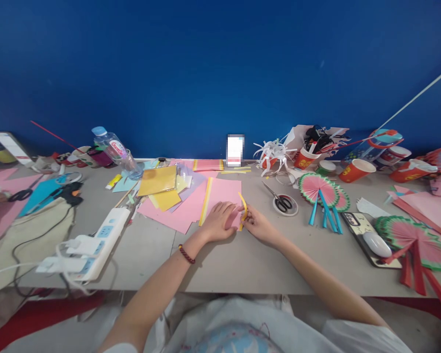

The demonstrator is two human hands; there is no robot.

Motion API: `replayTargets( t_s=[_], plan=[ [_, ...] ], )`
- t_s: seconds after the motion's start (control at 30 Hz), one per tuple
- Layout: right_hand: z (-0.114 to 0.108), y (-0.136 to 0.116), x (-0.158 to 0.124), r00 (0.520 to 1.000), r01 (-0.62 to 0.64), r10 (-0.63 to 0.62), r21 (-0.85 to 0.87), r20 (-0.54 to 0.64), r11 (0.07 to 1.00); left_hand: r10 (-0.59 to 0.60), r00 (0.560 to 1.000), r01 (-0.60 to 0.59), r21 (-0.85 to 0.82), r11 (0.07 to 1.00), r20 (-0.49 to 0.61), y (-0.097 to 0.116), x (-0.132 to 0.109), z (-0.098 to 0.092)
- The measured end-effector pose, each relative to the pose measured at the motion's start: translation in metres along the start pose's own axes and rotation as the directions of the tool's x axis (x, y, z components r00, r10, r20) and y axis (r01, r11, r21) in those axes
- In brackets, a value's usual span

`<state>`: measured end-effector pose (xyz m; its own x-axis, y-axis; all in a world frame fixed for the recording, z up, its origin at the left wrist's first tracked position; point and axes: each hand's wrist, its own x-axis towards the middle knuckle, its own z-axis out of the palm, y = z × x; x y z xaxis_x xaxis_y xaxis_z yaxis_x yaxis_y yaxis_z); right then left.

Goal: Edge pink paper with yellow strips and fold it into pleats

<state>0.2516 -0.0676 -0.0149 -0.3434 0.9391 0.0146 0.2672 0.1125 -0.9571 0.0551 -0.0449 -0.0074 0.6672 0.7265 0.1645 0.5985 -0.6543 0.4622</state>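
Note:
A pink sheet of paper point(226, 189) lies in front of me, with a yellow and white band along its left edge. My left hand point(219, 221) rests flat on its lower part, fingers stretched out. At the sheet's right edge, my right hand point(257, 224) pinches a narrow yellow paper strip point(242, 198), which curls upward above the fingers. The strip's lower end runs along the paper's edge, and whether it is stuck there I cannot tell. Scissors point(279, 198) lie right of the sheet, on a roll of tape point(290, 206).
Left are more pink sheets point(183, 215), a yellow packet point(158, 180), a plastic bottle point(117, 149) and a power strip point(108, 235) with plugs. Right are watermelon-patterned paper fans point(319, 189), red cups point(357, 170) and a phone with a mouse point(377, 243). A lit phone point(235, 149) stands against the blue wall.

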Motion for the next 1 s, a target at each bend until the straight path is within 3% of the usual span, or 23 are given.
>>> replayTargets(
  t_s=[0.43, 0.83, 1.0],
  plan=[
    [0.0022, 0.0022, 0.0004, 1.000, 0.001, -0.001, -0.056, -0.004, 0.998, 0.030, 0.999, -0.031, -0.027, 0.999, -0.031, -0.0005, 0.0003, 0.0003],
    [-0.0001, -0.0021, 0.0001, 0.996, -0.081, 0.068, 0.337, 0.052, 0.938, 0.011, 1.000, -0.011, -0.014, 1.000, -0.012, 0.0018, 0.0003, -0.0024],
    [-0.0034, -0.0007, 0.0011, 0.992, -0.121, 0.093, 0.398, 0.089, 0.909, 0.019, 1.000, -0.020, -0.008, 1.000, -0.014, 0.0013, 0.0000, -0.0020]
  ],
)
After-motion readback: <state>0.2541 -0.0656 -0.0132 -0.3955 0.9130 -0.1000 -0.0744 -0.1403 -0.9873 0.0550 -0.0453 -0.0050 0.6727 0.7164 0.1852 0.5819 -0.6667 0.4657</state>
